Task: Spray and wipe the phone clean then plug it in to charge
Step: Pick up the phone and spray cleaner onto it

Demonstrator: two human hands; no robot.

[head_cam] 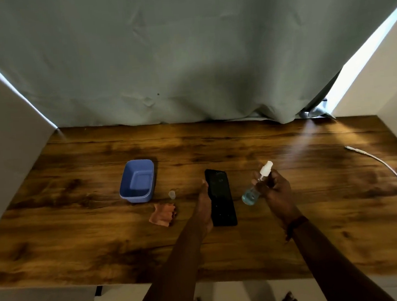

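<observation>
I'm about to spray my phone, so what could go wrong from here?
The spray bottle in your right hand is tilted beside the phone; heavy spraying could let liquid reach its ports before charging. The small clear cap lies loose by the cloth and might get knocked away when you reach for it.

Left hand point(203, 207) edge-on, fingers straight, right hand point(278, 191) raised, grip curled

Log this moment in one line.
phase: spray; left hand: touches phone edge; right hand: grips spray bottle beside phone; cloth: left of phone; cable: loose, far right
</observation>
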